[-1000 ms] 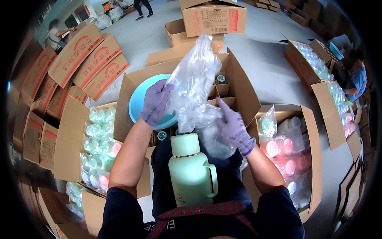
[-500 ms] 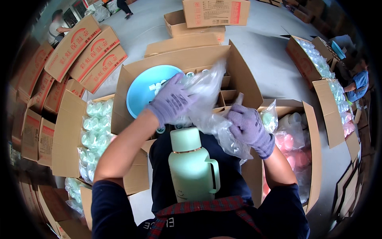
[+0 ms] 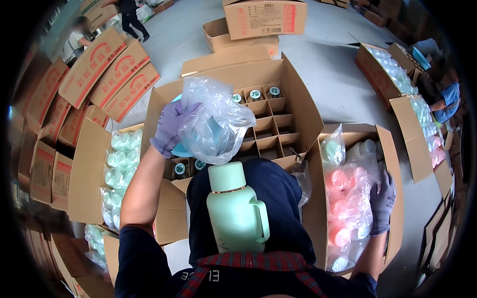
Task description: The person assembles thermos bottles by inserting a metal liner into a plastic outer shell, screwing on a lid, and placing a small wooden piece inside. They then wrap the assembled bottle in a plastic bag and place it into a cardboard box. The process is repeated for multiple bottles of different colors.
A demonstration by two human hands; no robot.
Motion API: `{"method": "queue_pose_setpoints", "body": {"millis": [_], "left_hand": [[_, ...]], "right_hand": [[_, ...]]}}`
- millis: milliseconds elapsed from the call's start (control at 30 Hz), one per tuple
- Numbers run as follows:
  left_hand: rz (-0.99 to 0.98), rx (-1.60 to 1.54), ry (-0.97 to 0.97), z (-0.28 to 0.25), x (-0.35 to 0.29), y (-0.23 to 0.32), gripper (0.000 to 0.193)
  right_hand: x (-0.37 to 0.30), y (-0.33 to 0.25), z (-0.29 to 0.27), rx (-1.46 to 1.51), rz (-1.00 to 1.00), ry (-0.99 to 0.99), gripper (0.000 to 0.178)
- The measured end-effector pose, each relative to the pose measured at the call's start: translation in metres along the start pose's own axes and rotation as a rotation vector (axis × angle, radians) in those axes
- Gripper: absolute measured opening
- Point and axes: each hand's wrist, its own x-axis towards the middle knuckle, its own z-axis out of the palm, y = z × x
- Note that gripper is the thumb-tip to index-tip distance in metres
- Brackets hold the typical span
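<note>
My left hand point(image 3: 171, 124), in a purple-grey knit glove, is closed on a clear plastic bag point(image 3: 218, 119). The crumpled bag hangs over the light blue bowl point(image 3: 182, 149) and hides most of it. My right hand point(image 3: 383, 201), gloved alike, reaches into the carton point(image 3: 393, 223) on the right. Its fingers look stretched out along the bagged pieces by the inner wall, with the tips partly hidden. Bagged pink cups point(image 3: 340, 206) and clear-wrapped pale pieces fill that carton. A mint-green insulated jug point(image 3: 233, 213) with a side handle and lid stands between my legs.
In front, a divided carton point(image 3: 310, 99) holds several bottles point(image 3: 255, 95) with green-marked tops in some cells. On the left, another carton point(image 3: 84, 169) holds bagged mint-green pieces point(image 3: 119, 159). Printed cartons point(image 3: 97, 64) are stacked at far left. Other people are in the background.
My right hand has let go of the plastic bag and moved right into the carton of pink cups. My left hand has moved left with the bag, over the bowl.
</note>
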Motion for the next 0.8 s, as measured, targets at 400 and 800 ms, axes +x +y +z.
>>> {"method": "queue_pose_setpoints", "body": {"millis": [400,800], "left_hand": [[0.536,-0.148,0.161,0.006,-0.089,0.082,0.073],[0.049,-0.838,0.423,0.05,-0.065,-0.094,0.034]], "right_hand": [[0.06,-0.373,0.047,1.375,-0.515,0.099,0.041],[0.05,-0.351,0.102,2.382,0.08,-0.454,0.042]]}}
